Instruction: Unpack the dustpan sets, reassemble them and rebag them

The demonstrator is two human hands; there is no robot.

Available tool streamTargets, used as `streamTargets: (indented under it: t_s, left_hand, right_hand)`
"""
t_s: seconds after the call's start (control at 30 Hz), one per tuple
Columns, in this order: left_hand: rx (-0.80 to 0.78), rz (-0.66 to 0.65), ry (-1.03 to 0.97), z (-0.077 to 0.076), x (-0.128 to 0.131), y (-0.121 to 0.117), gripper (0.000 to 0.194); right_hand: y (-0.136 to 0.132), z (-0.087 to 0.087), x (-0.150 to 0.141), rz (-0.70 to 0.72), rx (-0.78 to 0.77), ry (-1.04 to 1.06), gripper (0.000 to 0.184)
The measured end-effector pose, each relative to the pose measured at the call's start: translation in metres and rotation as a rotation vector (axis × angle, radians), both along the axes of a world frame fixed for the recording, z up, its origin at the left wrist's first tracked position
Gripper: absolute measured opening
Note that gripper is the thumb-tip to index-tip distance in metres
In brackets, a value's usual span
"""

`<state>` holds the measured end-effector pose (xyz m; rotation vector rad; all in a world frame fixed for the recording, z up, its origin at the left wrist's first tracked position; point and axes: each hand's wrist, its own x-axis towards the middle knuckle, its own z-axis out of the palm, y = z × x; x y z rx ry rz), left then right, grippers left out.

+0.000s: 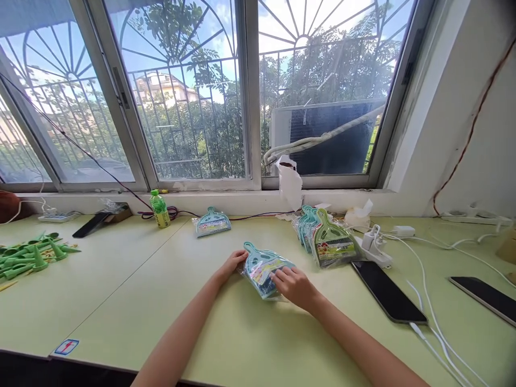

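A light blue mini dustpan set (262, 259) in a clear plastic bag, with a printed card on its front, is held at a tilt just above or on the table; I cannot tell which. My left hand (234, 264) grips the bag at its left edge, below the handle loop. On the lower right, my right hand (293, 286) has its fingers closed over the card and bag; the fingertips are partly hidden. Another bagged blue dustpan set (212, 223) lies farther back. To the right, a row of bagged dustpan sets leans together, a green dustpan set (332, 242) in front.
A green bottle (160, 208) stands near the sill. Green cone-shaped parts (38, 259) are heaped at left. At right are a phone (387, 291), another phone (486, 296), a power strip (373, 251) and white cables. A white paper pouch (290, 185) hangs by the window.
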<state>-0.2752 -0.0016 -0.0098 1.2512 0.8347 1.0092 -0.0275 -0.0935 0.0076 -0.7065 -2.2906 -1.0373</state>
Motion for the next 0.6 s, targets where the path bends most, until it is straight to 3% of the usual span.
streamTargets:
  t_s: [0.2,0.3,0.6]
  left_hand:
    - [0.013,0.035,0.027,0.003,0.002,-0.002,0.044]
    - [0.014,0.111,0.0,0.001,0.0,0.002,0.046]
    - [-0.042,0.145,-0.099,-0.001,-0.003,0.008,0.049]
  right_hand:
    - [0.004,-0.002,0.005,0.084,-0.201,-0.017,0.011]
    - [0.002,-0.001,0.004,0.103,-0.273,-0.059,0.026]
    - [0.007,-0.005,0.003,-0.032,-0.065,-0.001,0.026]
